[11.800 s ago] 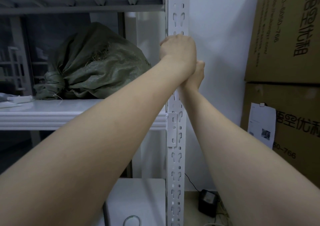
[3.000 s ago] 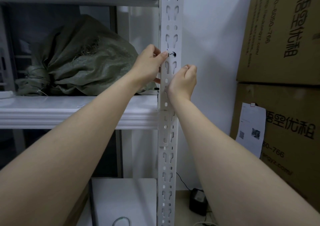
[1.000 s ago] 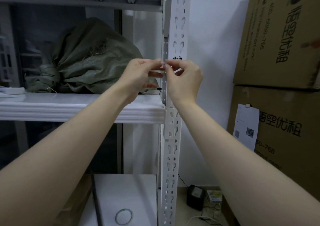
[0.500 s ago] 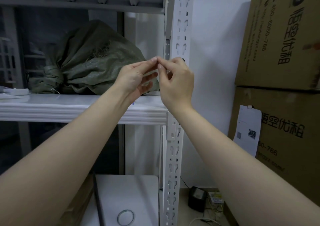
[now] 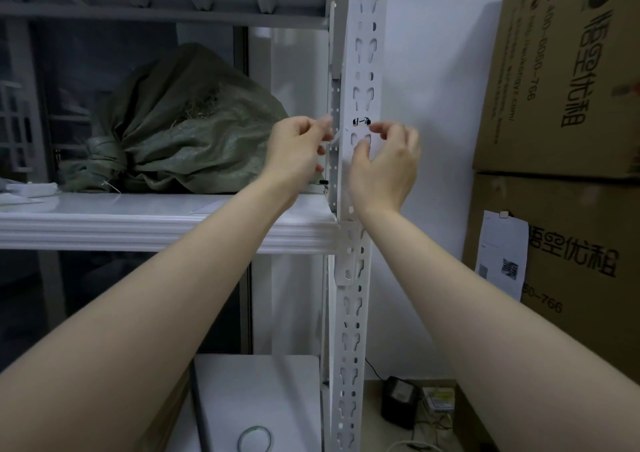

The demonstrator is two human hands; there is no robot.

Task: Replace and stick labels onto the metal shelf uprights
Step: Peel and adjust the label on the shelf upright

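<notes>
Green woven sack (image 5: 194, 133) at ten o'clock; stacked cardboard boxes (image 5: 561, 105) at three, a paper slip (image 5: 500, 254) on the lower one; black adapter (image 5: 398, 405) at five.

Black handwriting on white paper label (image 5: 361, 121) is blurring unreadably, right hand (image 5: 384, 164) covering its right end; left hand (image 5: 294, 150) is pinching smeared small white scrap (image 5: 331, 137).

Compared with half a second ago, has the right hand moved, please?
Yes. The right hand has shifted rightward across the upright, away from the left hand, which pinches a paper strip.
</notes>
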